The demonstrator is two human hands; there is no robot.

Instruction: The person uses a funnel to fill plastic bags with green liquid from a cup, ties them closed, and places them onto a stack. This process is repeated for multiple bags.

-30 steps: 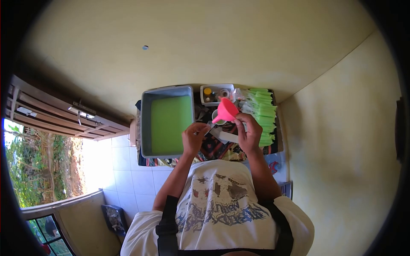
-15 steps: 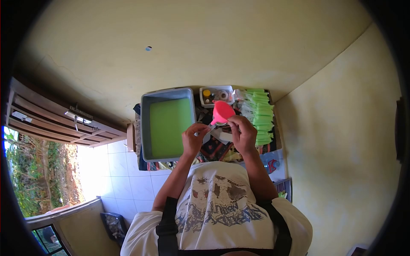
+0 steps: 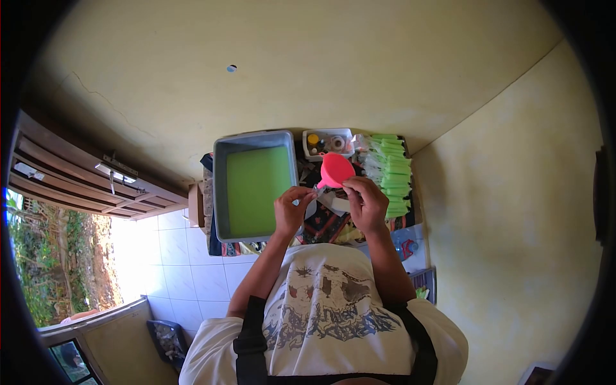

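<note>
A pink funnel is pinched at its rim by my right hand, its cone tilted and its spout pointing down left. Close to the spout, my left hand is closed in a pinch on a small clear piece that looks like thin plastic; its shape is mostly hidden by the fingers. Left of the hands stands a grey basin with green liquid in it. Several filled green plastic sleeves lie in a row on the right, clear plastic at their left ends.
Behind the funnel sits a white container with a yellow-lidded jar and small items. A patterned cloth covers the table. The wall rises just behind it. An open door is at left, and a dark bin stands on the tiled floor.
The funnel has tipped slightly, its mouth now turned more toward me. Both hands keep their hold and have hardly moved; the whole view has shifted a little.
</note>
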